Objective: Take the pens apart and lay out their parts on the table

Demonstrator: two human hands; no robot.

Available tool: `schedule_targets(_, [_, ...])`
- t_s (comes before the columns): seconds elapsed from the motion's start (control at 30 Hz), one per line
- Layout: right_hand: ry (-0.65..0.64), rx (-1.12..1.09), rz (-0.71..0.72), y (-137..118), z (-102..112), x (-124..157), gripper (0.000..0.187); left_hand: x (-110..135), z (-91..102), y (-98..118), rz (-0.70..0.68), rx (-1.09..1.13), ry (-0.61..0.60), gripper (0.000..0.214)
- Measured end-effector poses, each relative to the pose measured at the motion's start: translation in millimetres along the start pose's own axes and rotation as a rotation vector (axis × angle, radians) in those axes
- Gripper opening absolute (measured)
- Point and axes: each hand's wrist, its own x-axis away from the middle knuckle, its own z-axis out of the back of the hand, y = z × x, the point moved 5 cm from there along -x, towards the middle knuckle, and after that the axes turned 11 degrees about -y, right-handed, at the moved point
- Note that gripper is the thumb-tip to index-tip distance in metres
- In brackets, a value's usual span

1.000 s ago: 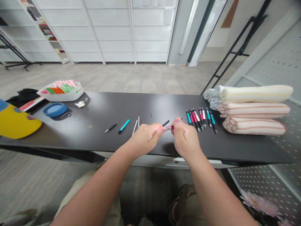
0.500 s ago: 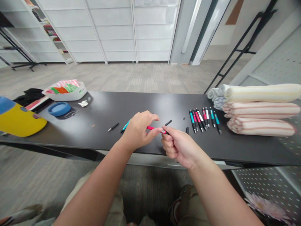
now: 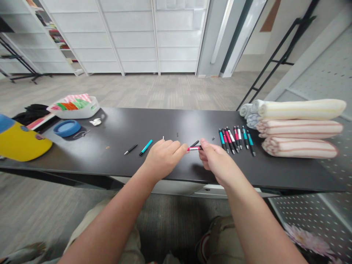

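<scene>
Between my two hands a pink pen lies level over the front of the dark table. My left hand is closed round its left end, fingers curled. My right hand pinches its black right end between thumb and fingers. Just behind the pen, a black pen part rests on the table. Left of my left hand lie a turquoise pen barrel and a black pen piece with a silver tip. A row of turquoise, pink and white pens lies right of my right hand.
Rolled striped towels are stacked on the table's right side. At the left stand a white basket with colourful cloths, a blue round lid-like thing and a yellow-and-blue object. Small bits lie near the pens.
My left hand has closed from spread fingers onto the pink pen. My right hand has shifted slightly right and changed its hold on the pen's black end.
</scene>
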Motion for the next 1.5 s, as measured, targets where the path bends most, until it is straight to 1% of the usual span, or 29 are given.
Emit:
schedule_targets(0.1, [-0.038, -0.114, 0.005, -3.7, -0.4, 2.4, 0.058, 1.8, 1.7, -4.7, 0.052, 0.017, 0.035, 0.02])
schedule_targets(0.3, [-0.072, -0.042, 0.004, -2.5, 2.7, 3.6, 0.057, 3.3, -3.1, -7.7, 0.041, 0.076, 0.021, 0.022])
schedule_targets(0.37, [-0.077, -0.055, 0.006, -1.7, 1.6, 3.4, 0.057, 2.8, -4.2, -8.0, 0.043, 0.104, 0.008, 0.025])
schedule_targets(0.47, [-0.108, -0.147, 0.017, -3.6, -4.3, 4.2, 0.057, 2.3, -3.2, -8.3, 0.056, 0.126, 0.015, 0.027])
schedule_targets(0.57, [-0.179, -0.281, 0.044, -7.7, -12.4, 6.6, 0.058, 2.8, -0.4, -8.3, 0.071, 0.162, 0.044, 0.029])
schedule_targets(0.67, [-0.28, -0.398, 0.015, -6.9, -19.2, 8.8, 0.058, 4.2, -0.1, -8.1, 0.085, 0.221, 0.053, 0.03])
schedule_targets(0.77, [-0.314, -0.442, -0.006, -3.6, -19.8, 8.9, 0.058, 5.8, -2.3, -7.0, 0.081, 0.239, 0.054, 0.03])
schedule_targets(1.0, [-0.341, -0.436, -0.028, 0.8, -18.2, 7.9, 0.061, 9.4, -8.2, -5.2, 0.058, 0.221, 0.051, 0.027])
schedule_targets(1.13, [-0.366, -0.442, -0.03, 1.1, -19.7, 8.6, 0.06, 10.6, -8.4, -5.2, 0.057, 0.217, 0.052, 0.027])
schedule_targets(1.33, [-0.371, -0.44, -0.035, 0.5, -19.3, 8.4, 0.059, 9.6, -8.6, -4.6, 0.045, 0.213, 0.05, 0.027])
schedule_targets(1.4, [-0.364, -0.412, -0.036, 1.5, -16.3, 6.5, 0.057, 8.3, -9.4, -5.9, 0.05, 0.225, 0.028, 0.028])
schedule_targets(1.5, [-0.338, -0.303, -0.048, 4.5, -9.1, 3.3, 0.053, 6.0, -9.0, -8.6, 0.04, 0.247, -0.024, 0.029])
